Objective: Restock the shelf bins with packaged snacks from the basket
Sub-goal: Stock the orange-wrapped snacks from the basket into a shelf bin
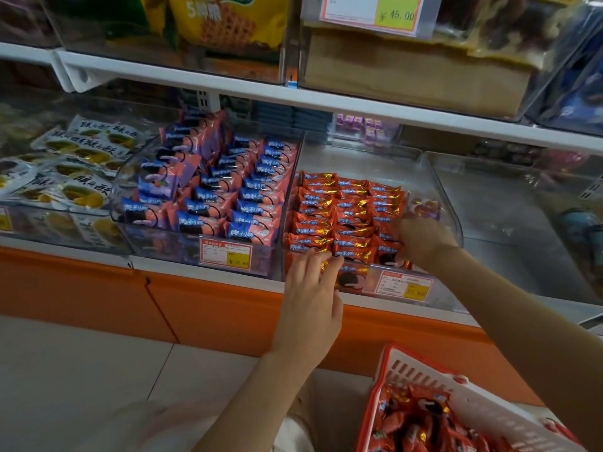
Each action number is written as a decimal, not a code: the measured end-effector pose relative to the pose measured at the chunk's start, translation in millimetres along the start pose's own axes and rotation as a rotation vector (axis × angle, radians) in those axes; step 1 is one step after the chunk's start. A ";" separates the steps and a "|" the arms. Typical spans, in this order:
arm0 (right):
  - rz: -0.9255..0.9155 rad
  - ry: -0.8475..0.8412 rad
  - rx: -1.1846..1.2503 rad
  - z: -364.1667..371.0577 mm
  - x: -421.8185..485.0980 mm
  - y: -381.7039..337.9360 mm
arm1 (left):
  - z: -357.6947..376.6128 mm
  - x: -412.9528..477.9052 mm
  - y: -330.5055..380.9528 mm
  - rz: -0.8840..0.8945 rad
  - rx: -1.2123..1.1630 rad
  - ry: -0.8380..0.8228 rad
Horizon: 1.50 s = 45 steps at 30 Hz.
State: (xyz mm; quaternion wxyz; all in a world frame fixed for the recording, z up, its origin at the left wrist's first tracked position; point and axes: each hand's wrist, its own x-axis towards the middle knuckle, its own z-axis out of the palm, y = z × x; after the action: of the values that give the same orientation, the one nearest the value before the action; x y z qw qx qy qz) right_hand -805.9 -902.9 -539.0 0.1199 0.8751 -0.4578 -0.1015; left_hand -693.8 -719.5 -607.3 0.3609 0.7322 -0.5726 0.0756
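Fingers (310, 261) of left hand (310, 301) straight, pressing upright orange Oreo packs (346, 220) just ahead, long axes crosswise; right hand (424, 238) gripping one.

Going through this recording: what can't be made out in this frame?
Head view:
Right hand: fingers hidden behind its own back among the orange packs; grip unclear.
Left hand: fingertips on the front packs; whether it pinches one, unclear.
Basket: cut off by bottom and right edges.
Price tag on the bin: print blurred.
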 end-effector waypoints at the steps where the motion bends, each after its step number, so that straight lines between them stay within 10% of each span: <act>1: 0.000 0.017 -0.005 0.7 0.0 0.0 | 0.3 0.0 0.2 -0.002 0.000 0.001; 16: -0.054 0.013 0.043 0.2 -4.0 4.8 | -0.9 0.6 -1.1 0.019 0.019 -0.042; 27: -0.340 0.605 0.273 41.3 -125.7 35.1 | 1.9 -6.3 16.7 0.039 0.296 -0.075; 45: 0.105 -0.216 0.598 248.0 -317.6 80.5 | 103.8 -134.8 99.9 0.379 0.233 -1.124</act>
State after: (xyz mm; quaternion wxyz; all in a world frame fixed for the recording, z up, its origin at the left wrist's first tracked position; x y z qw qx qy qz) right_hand -1117.7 -714.2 -728.8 -0.1865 0.8310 -0.5218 -0.0484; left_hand -859.3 -686.0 -709.4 -0.0993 0.5801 -0.7840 -0.1975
